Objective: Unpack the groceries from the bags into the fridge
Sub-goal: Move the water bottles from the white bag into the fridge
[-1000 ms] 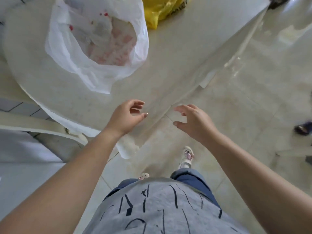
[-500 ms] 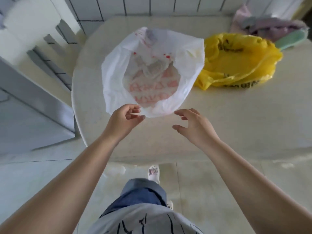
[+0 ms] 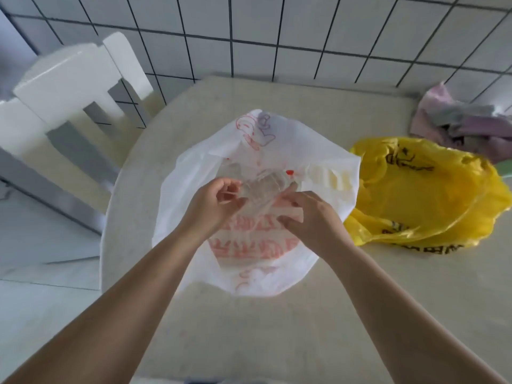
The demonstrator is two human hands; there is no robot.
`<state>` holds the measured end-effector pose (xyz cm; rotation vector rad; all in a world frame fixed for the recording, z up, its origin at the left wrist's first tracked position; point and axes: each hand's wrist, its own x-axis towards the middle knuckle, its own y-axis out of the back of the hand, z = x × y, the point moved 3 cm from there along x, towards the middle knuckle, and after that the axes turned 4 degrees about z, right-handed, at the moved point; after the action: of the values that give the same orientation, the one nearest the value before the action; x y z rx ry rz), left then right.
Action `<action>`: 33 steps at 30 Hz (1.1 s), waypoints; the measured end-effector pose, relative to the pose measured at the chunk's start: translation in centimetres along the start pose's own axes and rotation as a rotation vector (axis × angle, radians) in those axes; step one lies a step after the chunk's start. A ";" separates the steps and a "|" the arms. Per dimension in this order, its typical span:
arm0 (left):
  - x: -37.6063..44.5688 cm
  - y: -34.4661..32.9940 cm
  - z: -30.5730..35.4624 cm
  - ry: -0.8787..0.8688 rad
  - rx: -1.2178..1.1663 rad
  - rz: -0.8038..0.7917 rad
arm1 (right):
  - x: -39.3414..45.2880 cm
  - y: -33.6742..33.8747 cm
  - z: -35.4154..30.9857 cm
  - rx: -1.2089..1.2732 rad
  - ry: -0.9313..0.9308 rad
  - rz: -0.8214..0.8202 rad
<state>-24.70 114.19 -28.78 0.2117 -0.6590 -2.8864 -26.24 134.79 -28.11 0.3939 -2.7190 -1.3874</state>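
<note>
While the white bag (image 3: 194,173) sits open, both hands' curled fingers (image 3: 230,189) grip a clear plastic container (image 3: 260,187).

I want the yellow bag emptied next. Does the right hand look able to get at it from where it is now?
Probably yes. The right hand is inside the white bag, gripping a clear package; the yellow bag lies just beside it on the table with nothing between. It must let go first.

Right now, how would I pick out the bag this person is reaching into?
Start at the round table by the tiled wall. Two plastic bags lie on it; both hands are in the white bag, left of the yellow bag. Only it is white with red print.
</note>
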 end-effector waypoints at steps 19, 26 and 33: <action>15.7 -2.1 -1.0 -0.232 0.401 -0.174 | 16.5 1.1 7.9 -0.343 0.159 -0.174; 21.6 -2.6 -0.8 -0.175 0.290 -0.228 | 21.1 2.3 10.6 -0.373 0.095 -0.163; 25.2 -4.2 -2.7 -0.057 0.355 -0.197 | 23.7 1.6 13.5 -0.293 0.037 -0.105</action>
<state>-49.42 111.81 -35.54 0.2529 -1.2256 -2.9448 -51.76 140.26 -36.21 0.5386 -2.4440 -1.7536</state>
